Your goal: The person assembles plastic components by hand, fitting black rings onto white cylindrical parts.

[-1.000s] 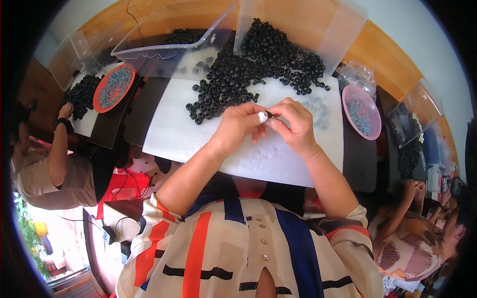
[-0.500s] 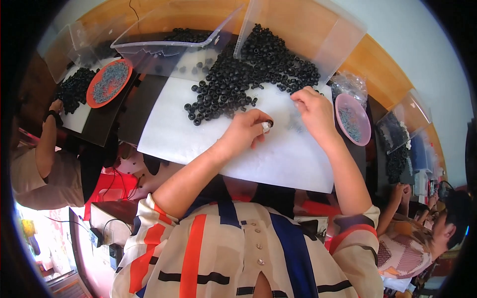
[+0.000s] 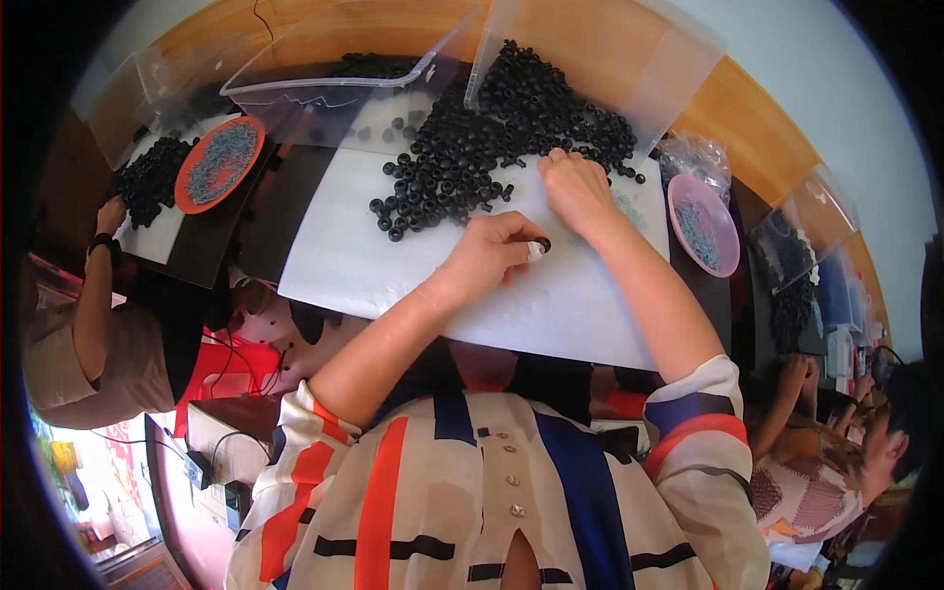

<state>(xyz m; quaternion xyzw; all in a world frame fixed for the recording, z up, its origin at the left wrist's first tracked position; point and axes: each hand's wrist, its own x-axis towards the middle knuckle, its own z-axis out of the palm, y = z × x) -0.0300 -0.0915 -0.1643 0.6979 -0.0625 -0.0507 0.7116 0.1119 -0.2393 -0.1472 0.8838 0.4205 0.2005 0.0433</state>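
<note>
My left hand is closed in a pinch over the white sheet. Between its thumb and fingers sits a small round black part, with something white just below it, either a piece or a finger wrap. At the near edge of a heap of round black parts is my right hand. Its fingers are bent together, and what they hold, if anything, is hidden. The heap spills out of a clear plastic bin tipped on its side.
A pink bowl of small grey pieces stands at the right beside a clear plastic bag. Another clear bin lies to the left, near an orange plate of grey pieces. Co-workers sit on both sides, one hand at another heap.
My right hand has moved left and slightly away from me, from the heap's right side to its near edge. The left hand keeps its pinch on the black part, nearly in place.
</note>
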